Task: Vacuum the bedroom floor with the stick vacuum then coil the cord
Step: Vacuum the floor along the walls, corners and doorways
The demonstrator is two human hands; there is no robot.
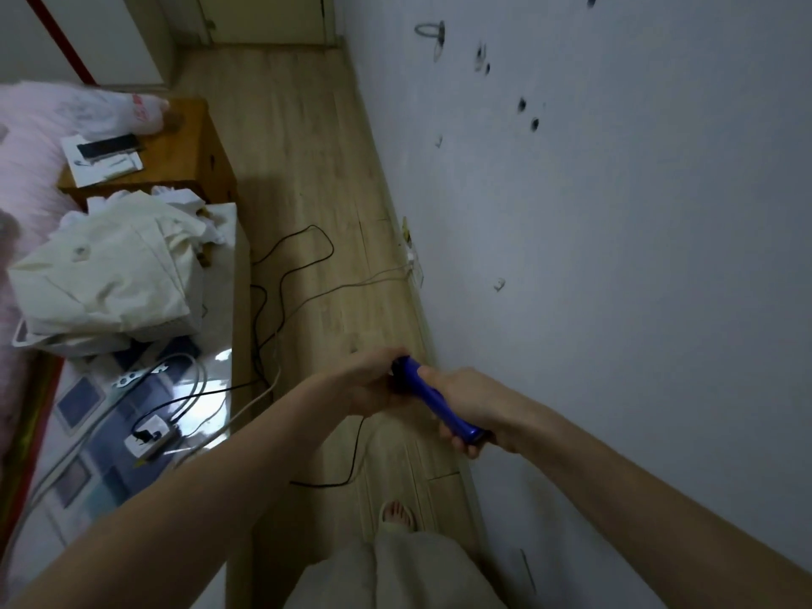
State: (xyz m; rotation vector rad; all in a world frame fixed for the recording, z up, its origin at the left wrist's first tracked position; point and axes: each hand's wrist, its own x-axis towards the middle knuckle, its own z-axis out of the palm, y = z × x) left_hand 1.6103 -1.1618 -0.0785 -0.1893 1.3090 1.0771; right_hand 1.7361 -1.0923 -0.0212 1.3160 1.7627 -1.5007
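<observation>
Head view: blue vacuum handle (433, 395) runs diagonally, far end up-left, near end down-right toward the person, just beside the wall (615, 257). Right hand (463, 404) has fingers wrapped round the near half; left hand (373, 382) grips the far tip, so both are already on it. Black cord (285, 296) trails loose over the floor (307, 147), fwd-left of the hands, not yet coiled.

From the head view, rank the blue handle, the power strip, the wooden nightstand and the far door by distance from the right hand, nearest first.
1. Blue handle: gripped in the right hand.
2. Power strip: on the low surface to the left.
3. Wooden nightstand: farther up, beside the bed.
4. Far door: at the end of the floor.
</observation>
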